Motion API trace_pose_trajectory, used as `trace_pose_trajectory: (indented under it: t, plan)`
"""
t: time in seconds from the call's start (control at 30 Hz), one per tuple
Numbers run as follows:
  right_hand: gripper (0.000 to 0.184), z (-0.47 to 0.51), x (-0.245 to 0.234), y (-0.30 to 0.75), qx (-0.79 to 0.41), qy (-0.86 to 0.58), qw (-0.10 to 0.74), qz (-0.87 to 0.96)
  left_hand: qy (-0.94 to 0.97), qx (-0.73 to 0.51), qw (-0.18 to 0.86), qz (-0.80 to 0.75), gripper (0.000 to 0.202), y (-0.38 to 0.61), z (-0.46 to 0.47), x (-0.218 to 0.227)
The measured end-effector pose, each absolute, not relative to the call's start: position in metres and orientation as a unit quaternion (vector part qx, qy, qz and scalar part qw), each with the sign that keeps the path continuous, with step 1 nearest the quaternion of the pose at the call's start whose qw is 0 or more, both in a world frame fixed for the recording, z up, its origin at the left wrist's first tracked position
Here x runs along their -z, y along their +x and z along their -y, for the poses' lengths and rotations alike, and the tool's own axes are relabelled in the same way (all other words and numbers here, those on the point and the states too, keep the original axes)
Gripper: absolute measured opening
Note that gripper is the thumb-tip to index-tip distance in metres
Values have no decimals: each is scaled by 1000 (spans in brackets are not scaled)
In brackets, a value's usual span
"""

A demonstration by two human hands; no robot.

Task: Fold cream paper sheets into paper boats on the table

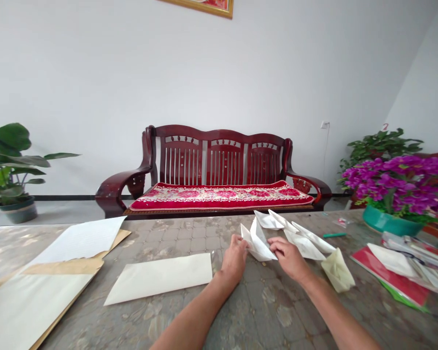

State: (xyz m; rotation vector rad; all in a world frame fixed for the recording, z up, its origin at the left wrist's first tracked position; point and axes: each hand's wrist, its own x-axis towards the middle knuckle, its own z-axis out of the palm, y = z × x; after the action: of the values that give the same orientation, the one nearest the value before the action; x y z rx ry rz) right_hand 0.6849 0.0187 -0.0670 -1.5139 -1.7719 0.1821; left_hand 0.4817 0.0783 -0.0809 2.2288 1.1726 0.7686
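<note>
A folded white paper boat (257,241) is held between my two hands just above or on the patterned table. My left hand (235,257) pinches its left side; my right hand (286,255) pinches its right end. Both hands are closed on the paper. Behind and to the right of it sit several more folded white paper boats (304,244), close together. A yellowish paper boat (338,271) stands to the right of my right forearm. To the left of my left hand lies a long cream sheet of paper (164,277), flat on the table.
Large paper sheets and brown envelope paper (67,266) cover the table's left side. At right are a teal pen (335,235), a red booklet (390,277) under papers, and purple flowers (401,180) in a teal pot. A wooden bench (224,160) stands beyond the table.
</note>
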Motion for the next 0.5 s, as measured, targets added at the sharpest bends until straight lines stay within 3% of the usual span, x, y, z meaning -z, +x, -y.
trace_pose_trajectory:
  t: [0.27, 0.5]
  plan:
    - [26, -4, 53, 664, -113, -536, 346, 762, 765, -440, 323, -342, 24, 466, -75, 84]
    - [15, 5, 39, 634, -170, -556, 365, 727, 617, -545, 475, -311, 16, 463, -71, 93]
